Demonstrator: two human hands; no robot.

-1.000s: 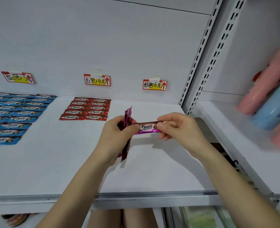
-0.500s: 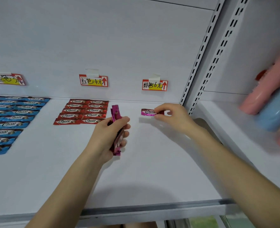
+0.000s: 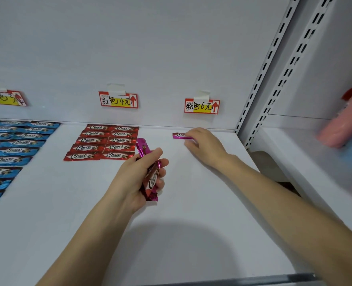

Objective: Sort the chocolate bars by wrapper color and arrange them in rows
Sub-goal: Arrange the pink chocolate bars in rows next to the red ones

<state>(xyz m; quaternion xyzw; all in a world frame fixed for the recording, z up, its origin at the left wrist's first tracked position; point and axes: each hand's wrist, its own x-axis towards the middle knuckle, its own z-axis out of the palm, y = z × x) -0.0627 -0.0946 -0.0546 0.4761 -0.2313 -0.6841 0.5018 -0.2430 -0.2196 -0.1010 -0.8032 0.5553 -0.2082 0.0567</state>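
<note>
We are pinching a pink bar [image 3: 179, 135] with our right hand [image 3: 207, 145] beneath its tag [image 3: 202, 106] to start that row, our left hand [image 3: 133, 179] gripping the spares [image 3: 152, 179].

At nine o'clock the blue chocolate bars [image 3: 16, 145] and, nearer in, the red chocolate bars [image 3: 107, 141] carry white "Choco" lettering on dark brown. The bundle of magenta bars [image 3: 150, 176] at seven o'clock and the single magenta bar [image 3: 179, 135] at centre show the same marking. The red price tags [image 3: 118, 100] bear yellow patches and black handwriting.
</note>
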